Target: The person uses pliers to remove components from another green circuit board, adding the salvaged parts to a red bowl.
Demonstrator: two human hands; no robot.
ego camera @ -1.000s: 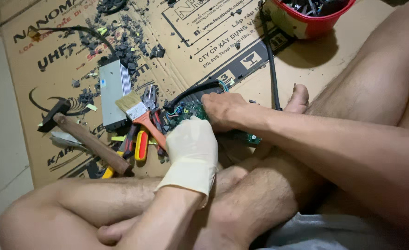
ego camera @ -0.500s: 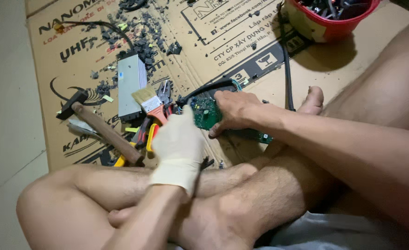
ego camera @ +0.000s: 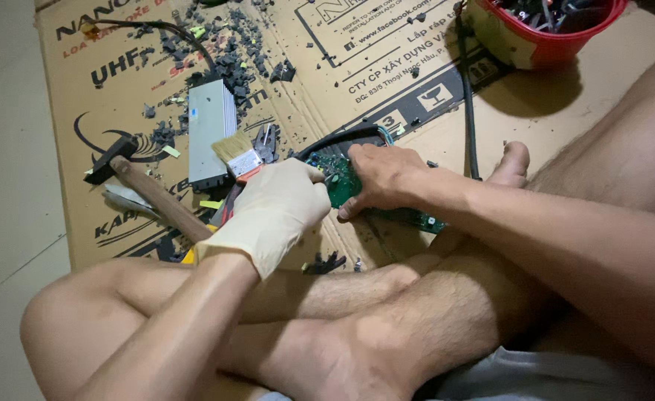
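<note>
The left hand [ego camera: 279, 212], in a pale rubber glove, is curled into a narrow grip at the left end of the green printed circuit board [ego camera: 342, 182]; what its fingers pinch is hidden behind the glove, so I cannot tell whether it holds a tool or only the board's edge. The bare right hand [ego camera: 387, 178] lies on top of the board with its fingers closed down around it, pinning it to the flattened brown cardboard sheet [ego camera: 431, 141] just in front of the person's crossed legs; a further strip of green board shows past the wrist on the right.

The stripping work looks well under way, to judge from what lies about; dark broken fragments [ego camera: 231, 59] are scattered thickly over the far left of the cardboard; a grey metal casing [ego camera: 210, 134] lies apart from the board, to its left; a red plastic tub [ego camera: 542, 33] at the far right already holds dark parts. The board itself seems unfinished; black cables [ego camera: 464, 96] run near its far edge, though whether they are attached I cannot tell.

Tools rest to the left, near the gloved hand; a wooden-handled hammer [ego camera: 149, 189], a flat paintbrush with pale bristles [ego camera: 237, 152], and pliers [ego camera: 266, 141] just beyond the brush.
</note>
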